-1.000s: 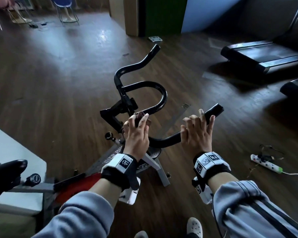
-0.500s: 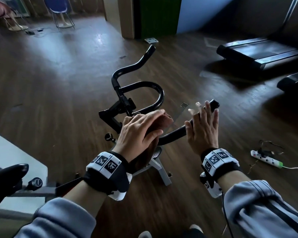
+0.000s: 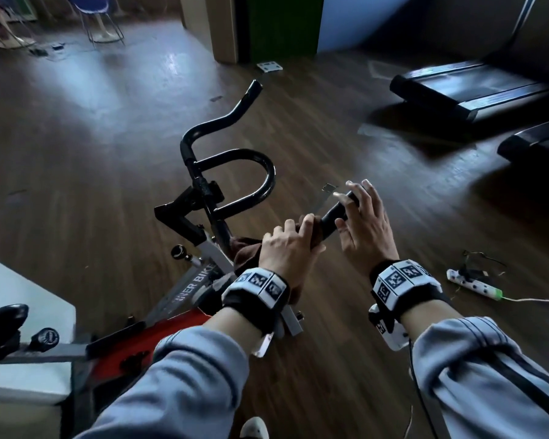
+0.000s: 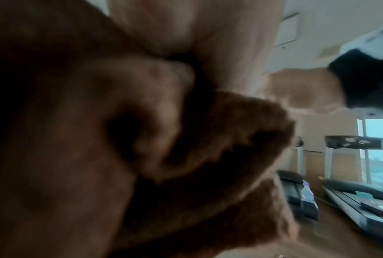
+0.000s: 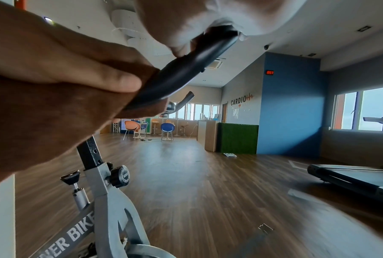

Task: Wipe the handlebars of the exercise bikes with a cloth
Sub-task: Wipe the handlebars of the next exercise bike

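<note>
The black handlebars (image 3: 235, 153) of a grey and red exercise bike stand in front of me. My left hand (image 3: 293, 237) grips a brown cloth (image 3: 246, 253) wrapped round the right-hand bar (image 3: 332, 218). My right hand (image 3: 360, 198) lies over the end of that same bar with its fingers straight and spread, close beside the left hand. The left wrist view is almost filled by the cloth (image 4: 208, 139). In the right wrist view the cloth (image 5: 53, 113) covers the bar (image 5: 186, 69) up to my left fingers (image 5: 111, 80).
Two treadmills (image 3: 469, 90) lie at the back right. A power strip (image 3: 473, 283) with its cable is on the floor to the right. A white block (image 3: 13, 296) and the bike's saddle (image 3: 0, 321) are at my left. A small scale (image 3: 269, 66) lies on the wooden floor ahead.
My left hand has slid the cloth from the stem out along the right-hand bar and curled round it. My right hand has let go of the bar and opened over its end.
</note>
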